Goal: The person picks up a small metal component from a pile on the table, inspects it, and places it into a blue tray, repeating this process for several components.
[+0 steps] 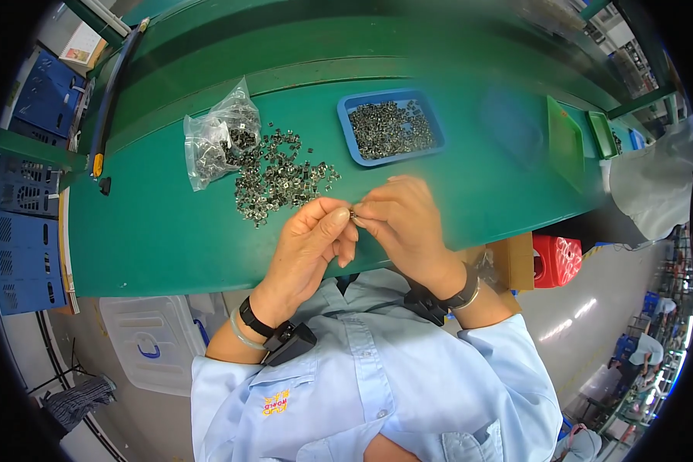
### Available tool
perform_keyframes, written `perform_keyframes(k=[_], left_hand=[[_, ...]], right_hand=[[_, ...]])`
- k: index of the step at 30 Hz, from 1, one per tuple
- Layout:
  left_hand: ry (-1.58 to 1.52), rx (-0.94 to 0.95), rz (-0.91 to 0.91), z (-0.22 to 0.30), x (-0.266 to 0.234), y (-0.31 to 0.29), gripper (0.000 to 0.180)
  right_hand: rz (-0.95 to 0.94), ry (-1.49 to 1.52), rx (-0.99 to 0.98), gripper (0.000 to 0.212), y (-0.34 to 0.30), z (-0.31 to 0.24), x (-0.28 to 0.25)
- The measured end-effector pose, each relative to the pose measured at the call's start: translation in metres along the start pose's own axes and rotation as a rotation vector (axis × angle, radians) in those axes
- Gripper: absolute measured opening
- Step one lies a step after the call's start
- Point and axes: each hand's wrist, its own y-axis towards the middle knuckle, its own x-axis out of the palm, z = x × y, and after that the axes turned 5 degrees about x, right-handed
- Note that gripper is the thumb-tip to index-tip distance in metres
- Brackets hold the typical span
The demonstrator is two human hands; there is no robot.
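Observation:
Both my hands meet above the near part of the green table, fingertips almost touching. My left hand (316, 240) pinches a small metal part (353, 215) between thumb and forefinger. The fingers of my right hand (404, 223) close on the same part from the other side. It is too small to make out in detail. Just beyond my left hand lies a loose pile of small shiny metal parts (279, 181). They spill from a clear plastic bag (206, 150). Past my right hand sits a blue tray (371, 162) holding many similar small parts.
The green table (162, 246) spans the space before me. At its right stand a green tray (565, 142) and a person's pale sleeve (654, 185). Blue crates (27, 258) are stacked at left. Below the edge are a clear lidded box (150, 339), a cardboard box (513, 260) and a red stool (560, 262).

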Motion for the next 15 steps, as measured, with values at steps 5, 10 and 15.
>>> perform_keyframes(k=[5,10,15], left_hand=[[0.008,-0.004,-0.002,-0.002,-0.002,-0.001,0.015],[0.009,0.01,0.001,-0.005,-0.001,-0.001,0.014],[-0.028,0.05,-0.016,-0.012,-0.005,0.001,0.015]], right_hand=[[-0.04,-0.002,0.019,0.018,-0.002,-0.005,-0.004],[-0.023,0.006,0.001,0.018,-0.004,-0.003,-0.002],[-0.028,0.046,0.021,0.018,-0.007,-0.003,0.003]])
